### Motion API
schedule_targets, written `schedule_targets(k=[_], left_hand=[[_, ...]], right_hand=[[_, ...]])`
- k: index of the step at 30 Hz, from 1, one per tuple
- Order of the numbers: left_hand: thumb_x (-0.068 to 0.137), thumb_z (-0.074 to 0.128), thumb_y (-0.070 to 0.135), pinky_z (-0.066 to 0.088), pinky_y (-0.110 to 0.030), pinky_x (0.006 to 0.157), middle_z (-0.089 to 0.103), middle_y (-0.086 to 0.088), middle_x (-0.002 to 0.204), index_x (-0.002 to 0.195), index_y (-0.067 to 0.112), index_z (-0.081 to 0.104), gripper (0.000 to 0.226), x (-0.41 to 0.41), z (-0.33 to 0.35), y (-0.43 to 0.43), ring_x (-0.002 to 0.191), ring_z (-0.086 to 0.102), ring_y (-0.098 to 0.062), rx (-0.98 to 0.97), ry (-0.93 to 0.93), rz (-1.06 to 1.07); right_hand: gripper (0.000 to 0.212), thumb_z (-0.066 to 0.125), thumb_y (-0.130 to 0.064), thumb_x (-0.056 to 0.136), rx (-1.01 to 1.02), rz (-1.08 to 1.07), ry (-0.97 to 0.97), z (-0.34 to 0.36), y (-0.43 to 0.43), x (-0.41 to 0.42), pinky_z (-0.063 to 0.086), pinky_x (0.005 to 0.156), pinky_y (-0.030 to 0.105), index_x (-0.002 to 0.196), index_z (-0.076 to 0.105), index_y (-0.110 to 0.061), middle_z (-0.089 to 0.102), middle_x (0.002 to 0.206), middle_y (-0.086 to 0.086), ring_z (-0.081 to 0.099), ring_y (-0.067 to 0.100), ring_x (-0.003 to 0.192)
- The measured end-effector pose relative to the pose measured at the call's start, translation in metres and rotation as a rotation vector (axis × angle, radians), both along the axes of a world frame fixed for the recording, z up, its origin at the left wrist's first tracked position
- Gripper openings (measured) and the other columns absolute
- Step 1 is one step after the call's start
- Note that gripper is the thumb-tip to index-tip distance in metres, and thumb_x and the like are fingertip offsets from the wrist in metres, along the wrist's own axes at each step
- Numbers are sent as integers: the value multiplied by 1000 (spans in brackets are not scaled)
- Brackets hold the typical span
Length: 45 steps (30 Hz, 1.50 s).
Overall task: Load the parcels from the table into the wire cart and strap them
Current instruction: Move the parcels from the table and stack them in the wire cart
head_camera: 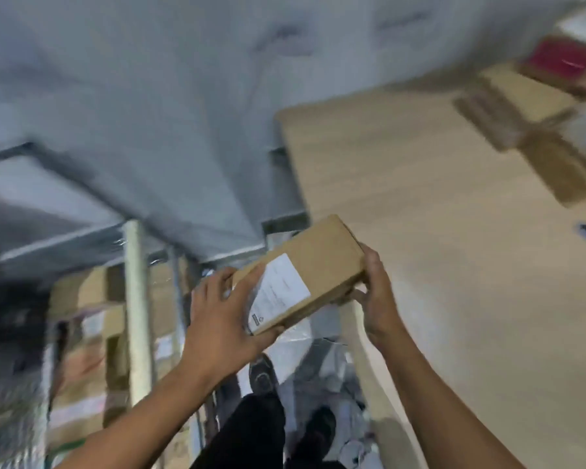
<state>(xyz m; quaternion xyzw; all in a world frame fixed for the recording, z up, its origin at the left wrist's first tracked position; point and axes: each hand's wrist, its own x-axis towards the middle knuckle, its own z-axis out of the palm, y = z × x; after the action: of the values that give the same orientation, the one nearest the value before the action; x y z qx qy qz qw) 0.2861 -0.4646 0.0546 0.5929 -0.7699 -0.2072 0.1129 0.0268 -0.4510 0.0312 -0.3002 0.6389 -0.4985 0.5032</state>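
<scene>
Left hand [224, 319] and right hand [376, 299] clamp opposite ends of a box [318, 252] held between cart [136, 299] and table [437, 214]; it looks light and stiff, best gripped by its ends.

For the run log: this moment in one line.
left hand: holds parcel | right hand: holds far end | parcel: lifted between table and wire cart | table: other parcels on it
</scene>
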Motion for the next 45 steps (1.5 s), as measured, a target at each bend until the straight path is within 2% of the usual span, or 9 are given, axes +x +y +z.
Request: schedule_targets(k=[4,8,12,16,22,26,30,36,45], left_hand=[[65,68,73,45,-55,104,39,-6,141,151,37,45,96,150,-6,15,127,39,-36,-52,0,326],[66,73,79,35,-54,115,37,-7,149,152,32,50,101,256,-35,58,140,35,-33,-82,126,687],[59,70,93,28,-25,113,25,7,161,152,44,39,110,321,-74,93,148,27,2,-179,639,1549],[51,73,93,41,-61,115,54,-29,146,151,8,40,136,367,-137,98,136,53,-46,23,1140,2201],[86,79,47,54,-30,58,75,-3,85,110,14,69,42,385,-239,41,82,68,-31,80,1432,2162],[89,79,40,57,-51,82,69,-16,117,151,24,39,75,397,-324,-27,105,68,-38,132,1566,2217],[85,83,44,60,-40,83,63,-12,132,155,23,26,92,398,-412,-80,108,68,-26,198,1626,2139],[77,79,66,41,-50,118,49,-3,155,161,24,22,110,414,-503,-143,139,50,-27,197,1676,2085],[86,76,59,34,-33,116,40,-3,162,164,20,19,104,415,-510,-174,139,45,-21,210,1439,2141]], right_hand=[[65,52,-76,76,-22,489,205,25,-78,154,44,91,18,125,61,-35,67,119,-18,61,-1,113],[59,67,-72,73,28,856,334,12,-129,314,51,84,29,122,57,-40,66,118,-11,64,4,103],[62,78,-59,82,-13,1196,406,-24,-151,458,54,93,34,134,55,-34,61,131,-2,62,13,113],[65,74,-52,90,13,1556,452,-77,-163,553,46,99,30,147,47,-38,46,136,-7,52,10,121],[46,72,-43,90,180,1696,640,-183,-237,628,56,96,40,130,54,-31,69,122,-2,68,18,109],[80,74,-58,86,168,1746,909,-267,-285,666,48,104,41,143,42,-12,61,132,5,59,29,125],[65,78,-56,84,99,1809,1148,-353,-330,685,49,74,30,118,46,-11,64,102,2,64,28,107],[96,62,-62,92,-119,1738,1341,-443,-373,703,37,114,52,158,19,-7,35,156,20,37,40,143],[101,33,-75,96,-387,1963,1784,-460,-387,696,14,125,50,165,0,-9,2,171,17,6,35,157]])
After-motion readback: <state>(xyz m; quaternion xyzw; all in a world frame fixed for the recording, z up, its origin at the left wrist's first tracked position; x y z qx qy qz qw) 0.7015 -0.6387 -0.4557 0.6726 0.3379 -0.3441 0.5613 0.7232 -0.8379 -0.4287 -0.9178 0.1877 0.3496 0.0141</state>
